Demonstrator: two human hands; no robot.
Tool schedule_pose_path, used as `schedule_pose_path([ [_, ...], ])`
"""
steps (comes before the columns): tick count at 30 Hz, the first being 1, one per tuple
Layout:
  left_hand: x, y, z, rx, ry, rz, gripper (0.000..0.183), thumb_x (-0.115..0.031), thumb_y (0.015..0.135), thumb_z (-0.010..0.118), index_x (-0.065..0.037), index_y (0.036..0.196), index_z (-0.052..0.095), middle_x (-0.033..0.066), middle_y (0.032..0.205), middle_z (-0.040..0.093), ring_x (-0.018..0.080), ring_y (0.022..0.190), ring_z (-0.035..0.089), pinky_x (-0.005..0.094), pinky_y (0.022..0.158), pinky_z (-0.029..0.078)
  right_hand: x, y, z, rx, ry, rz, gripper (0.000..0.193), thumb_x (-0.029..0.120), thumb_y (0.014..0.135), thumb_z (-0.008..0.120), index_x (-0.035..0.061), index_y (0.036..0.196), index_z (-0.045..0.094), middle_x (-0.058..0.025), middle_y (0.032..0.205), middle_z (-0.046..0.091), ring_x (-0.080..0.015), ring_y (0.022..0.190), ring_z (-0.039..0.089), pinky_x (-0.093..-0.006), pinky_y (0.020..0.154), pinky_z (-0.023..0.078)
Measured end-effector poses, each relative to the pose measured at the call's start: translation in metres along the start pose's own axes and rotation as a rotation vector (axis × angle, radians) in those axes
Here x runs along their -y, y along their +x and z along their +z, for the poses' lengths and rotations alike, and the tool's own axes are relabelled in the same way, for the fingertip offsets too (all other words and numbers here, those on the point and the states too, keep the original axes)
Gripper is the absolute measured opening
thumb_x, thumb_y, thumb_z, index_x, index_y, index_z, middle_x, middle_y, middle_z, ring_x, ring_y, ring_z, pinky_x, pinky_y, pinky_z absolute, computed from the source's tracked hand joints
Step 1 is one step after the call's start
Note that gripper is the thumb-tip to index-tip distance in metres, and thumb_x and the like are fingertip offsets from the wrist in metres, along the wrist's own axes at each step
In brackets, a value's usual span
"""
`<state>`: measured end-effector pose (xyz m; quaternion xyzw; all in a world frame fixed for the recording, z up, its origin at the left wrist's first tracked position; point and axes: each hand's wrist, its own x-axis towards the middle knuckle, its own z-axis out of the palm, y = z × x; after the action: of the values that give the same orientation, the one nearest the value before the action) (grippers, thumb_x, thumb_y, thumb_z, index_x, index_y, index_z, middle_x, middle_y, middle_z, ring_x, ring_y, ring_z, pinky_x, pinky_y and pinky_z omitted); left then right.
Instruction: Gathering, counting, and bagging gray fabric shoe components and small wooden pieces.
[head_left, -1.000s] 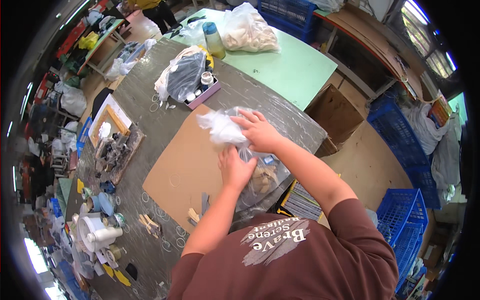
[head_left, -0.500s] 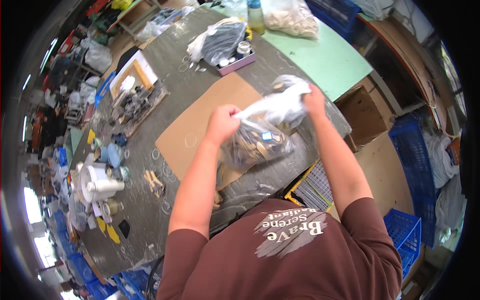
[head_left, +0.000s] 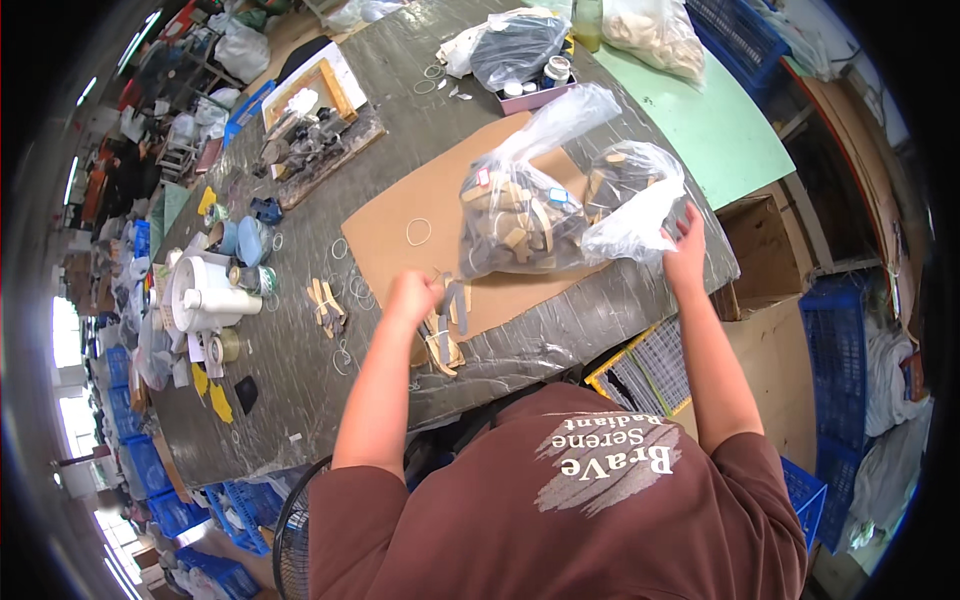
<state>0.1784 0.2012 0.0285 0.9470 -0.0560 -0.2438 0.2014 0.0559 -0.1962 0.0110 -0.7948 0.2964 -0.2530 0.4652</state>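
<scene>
Two clear plastic bags of tan and dark flat pieces sit on the table: a larger bag with its loose top standing up, and a smaller bag to its right. My right hand is at the smaller bag's crumpled whitish mouth, fingers apart, thumb side touching the plastic. On the left, my left hand is closed at the cardboard's near edge; whatever its curled fingers hold is hidden. Right beside it lies a bundle of tan and grey strips.
Under the bags lies a brown cardboard sheet. Left are a small bundle of tan pieces, rubber bands, tape rolls and a white tub. A pink box with small jars stands behind; a yellow-edged crate sits below the table edge.
The larger bag, held up between both hands before, now rests on the cardboard. My left hand has moved down to the strips; my right hand has shifted lower, by the smaller bag. The view has turned.
</scene>
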Motion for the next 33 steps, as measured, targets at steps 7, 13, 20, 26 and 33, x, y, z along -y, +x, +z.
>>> schedule_pose_path([
  [7,-0.02,-0.01,0.054,-0.119,-0.009,-0.15,0.031,-0.015,0.062,0.077,0.005,0.082,0.064,0.0237,0.083,0.063,0.0346,0.081,0.063,0.0404,0.072,0.049,0.015,-0.127,0.045,0.303,0.231,0.217,0.027,0.003,0.074,0.059,-0.0015,0.101,0.053,-0.0083,0.092,0.056,-0.0143,0.083,0.053,-0.0291,0.077,0.045],
  [13,-0.014,0.002,0.067,-0.099,-0.037,-0.118,0.027,-0.014,0.062,0.072,0.005,0.08,0.065,0.0241,0.081,0.063,0.035,0.079,0.063,0.04,0.07,0.049,0.03,-0.163,0.104,0.945,0.2,0.261,0.025,0.009,0.076,0.062,-0.0021,0.098,0.058,-0.0082,0.084,0.062,-0.0143,0.078,0.06,-0.0274,0.074,0.049],
  [20,-0.014,-0.014,0.088,-0.062,-0.059,-0.083,0.021,-0.013,0.067,0.061,0.004,0.078,0.064,0.0261,0.083,0.061,0.0383,0.082,0.061,0.0421,0.073,0.048,0.015,-0.161,0.142,0.838,0.284,0.452,0.025,0.008,0.085,0.055,-0.0053,0.106,0.055,-0.0086,0.093,0.062,-0.0141,0.082,0.061,-0.0261,0.072,0.049],
  [26,-0.013,-0.029,0.084,-0.145,-0.202,-0.011,0.023,-0.017,0.071,0.061,0.003,0.083,0.062,0.0244,0.08,0.061,0.038,0.079,0.061,0.0423,0.07,0.047,0.03,-0.162,0.139,0.759,0.448,0.633,0.029,0.008,0.083,0.054,-0.0068,0.108,0.055,-0.0094,0.085,0.062,-0.0138,0.074,0.062,-0.0251,0.066,0.049],
  [33,-0.024,-0.042,0.077,0.227,-0.787,-0.092,0.011,-0.005,0.075,0.065,0.0,0.084,0.061,0.0036,0.068,0.06,0.0097,0.055,0.053,0.0239,0.048,0.042,0.038,-0.16,0.132,0.907,0.379,0.445,0.034,0.015,0.088,0.054,-0.0049,0.115,0.051,-0.0115,0.103,0.061,-0.0152,0.087,0.06,-0.0264,0.078,0.047],
])
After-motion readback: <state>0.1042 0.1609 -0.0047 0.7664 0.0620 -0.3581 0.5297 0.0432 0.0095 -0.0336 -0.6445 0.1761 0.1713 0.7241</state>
